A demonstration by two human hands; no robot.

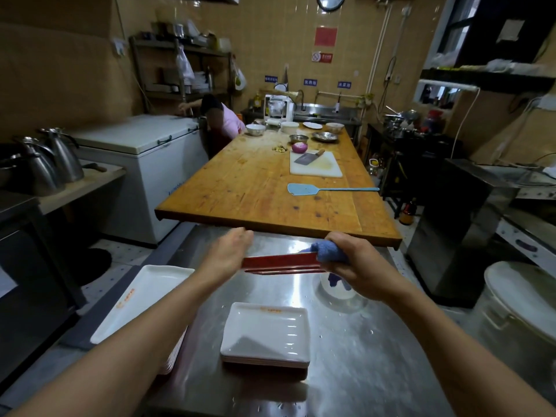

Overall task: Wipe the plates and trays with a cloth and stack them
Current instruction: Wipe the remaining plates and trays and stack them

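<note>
A red-backed plate [279,263] is held edge-on above the steel counter [376,356]. My left hand [227,254] grips its left end. My right hand [358,260] clutches a blue cloth [326,252] against the plate's right end. Below, a stack of square white plates [266,335] sits mid-counter. A stack of rectangular white trays [144,299] lies at the counter's left edge.
A long wooden table [255,182] stands just beyond the counter, with a cutting board and cleaver [314,164], a blue fly swatter [328,189] and bowls. A white freezer [141,164] and a bent-over person [225,118] are at left; a large lidded pot [523,302] at right.
</note>
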